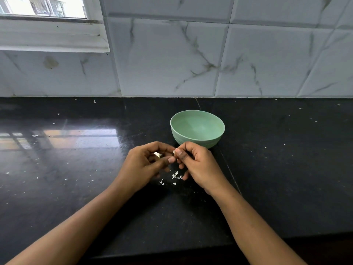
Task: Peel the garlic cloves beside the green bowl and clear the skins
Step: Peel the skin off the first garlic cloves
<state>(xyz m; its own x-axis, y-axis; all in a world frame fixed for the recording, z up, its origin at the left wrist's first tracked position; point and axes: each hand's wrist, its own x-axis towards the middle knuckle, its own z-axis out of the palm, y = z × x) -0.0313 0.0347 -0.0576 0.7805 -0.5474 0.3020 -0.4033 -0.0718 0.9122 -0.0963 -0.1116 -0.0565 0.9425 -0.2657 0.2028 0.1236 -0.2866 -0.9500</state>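
On the black counter (76,188), just on the near side of the bowl (194,139), both hands are brought together. The left hand (147,165) is curled, and a white clove (157,154) is gripped between its thumb and fingers, the pale piece showing in the gap of the fingers. The right hand (198,165) is curled too, and a small white scrap (174,152) is pinched between its thumb and forefinger, right at the left hand's fingertips. Whether that scrap is joined to the clove cannot be told; the fingers hide it. The two hands are touching, or as good as touching, at the fingertips.

The bowl is set upright just beyond the right hand, its near wall partly hidden by the knuckles. Down on the counter, below the gap between the hands, a little scatter of skins (174,176) is seen: white flakes lying loose, close by the right hand's lower fingers. Finer white specks are spread wider across the dark stone, left and right. A bright reflection (76,138) is thrown on the counter at the left. Marbled grey tiles (172,54) are seen on the far wall, and a white window frame (51,35) is caught in the far left corner. Both forearms are stretched in from the near edge, bare.
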